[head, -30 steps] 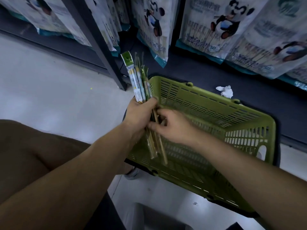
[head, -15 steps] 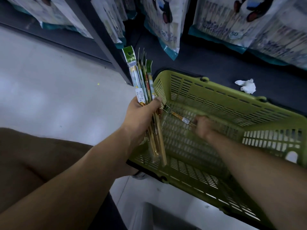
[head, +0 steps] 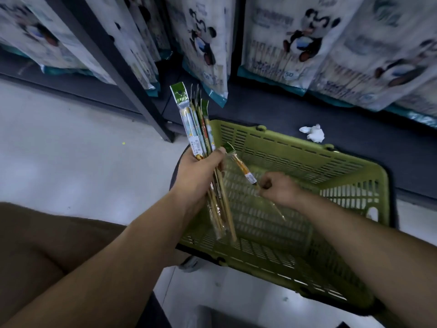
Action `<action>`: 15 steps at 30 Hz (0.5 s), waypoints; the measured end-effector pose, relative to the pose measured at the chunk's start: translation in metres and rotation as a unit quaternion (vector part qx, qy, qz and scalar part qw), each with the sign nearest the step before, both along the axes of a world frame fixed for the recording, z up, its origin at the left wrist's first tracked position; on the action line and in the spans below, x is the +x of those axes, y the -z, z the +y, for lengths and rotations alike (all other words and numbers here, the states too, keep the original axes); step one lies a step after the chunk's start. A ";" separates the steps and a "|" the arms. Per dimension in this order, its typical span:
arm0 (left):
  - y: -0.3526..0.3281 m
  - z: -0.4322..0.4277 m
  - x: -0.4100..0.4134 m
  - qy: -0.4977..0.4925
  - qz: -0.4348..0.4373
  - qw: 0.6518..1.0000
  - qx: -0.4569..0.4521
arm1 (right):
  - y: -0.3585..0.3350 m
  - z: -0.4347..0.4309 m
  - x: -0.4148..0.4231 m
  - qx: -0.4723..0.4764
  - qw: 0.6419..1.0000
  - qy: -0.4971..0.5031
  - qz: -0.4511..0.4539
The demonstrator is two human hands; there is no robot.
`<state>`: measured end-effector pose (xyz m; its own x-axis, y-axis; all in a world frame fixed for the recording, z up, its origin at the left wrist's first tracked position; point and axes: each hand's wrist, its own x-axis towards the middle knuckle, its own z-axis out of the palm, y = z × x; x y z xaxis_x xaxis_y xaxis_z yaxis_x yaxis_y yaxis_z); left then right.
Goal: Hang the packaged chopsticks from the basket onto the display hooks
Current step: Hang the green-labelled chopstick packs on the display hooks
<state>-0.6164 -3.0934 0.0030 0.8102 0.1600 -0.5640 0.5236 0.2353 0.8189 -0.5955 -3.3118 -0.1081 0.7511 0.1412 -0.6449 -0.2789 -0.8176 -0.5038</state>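
Slanting toward upper left, the single pack [head: 243,169] sat pinched in the right hand [head: 276,188]. Its tip lay beside the bundle [head: 189,119] the left hand [head: 201,176] gripped.

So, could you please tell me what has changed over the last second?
The right hand moved off the bundle, reached into the green basket, gripped a single chopstick pack and now brings it toward the bundle. The left hand kept holding the bundle; the basket stayed put.
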 end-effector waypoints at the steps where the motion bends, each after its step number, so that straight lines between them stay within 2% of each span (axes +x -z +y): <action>1: -0.005 -0.004 0.000 0.004 -0.006 1.000 -0.001 | -0.019 -0.001 0.000 0.036 0.999 -0.001 0.002; 6: -0.038 -0.025 0.000 0.047 -0.069 0.995 0.054 | -0.124 -0.004 -0.007 0.178 0.982 0.023 -0.052; 11: -0.103 -0.061 0.000 0.099 -0.159 0.981 0.054 | -0.224 -0.019 -0.029 0.218 0.965 0.047 -0.136; 15: -0.162 -0.087 -0.005 0.155 -0.249 0.955 0.054 | -0.294 -0.041 -0.051 0.217 0.955 0.052 -0.196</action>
